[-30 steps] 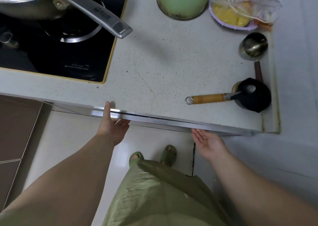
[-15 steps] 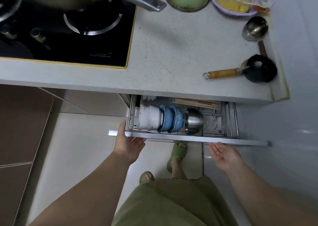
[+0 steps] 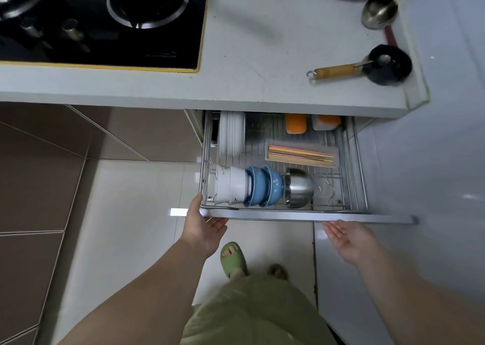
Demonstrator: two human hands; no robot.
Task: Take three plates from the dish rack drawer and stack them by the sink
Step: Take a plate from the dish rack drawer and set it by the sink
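A: In the head view, where are our hands?

B: Our left hand has its fingers hooked under the front rail of the dish rack drawer, thumb on top near the left corner. Our right hand lies palm up, fingers spread, just under the rail further right, holding nothing.

A: And the plates?

B: The white plates stand on edge at the far left of the drawer, partly under the countertop. Their faces look left and right, their edges run near to far. They lie straight beyond our left hand, behind the white bowls and blue bowls.

A: So the left hand is nearer?

B: We judge so; it would reach over the bowls. No sink is visible here.
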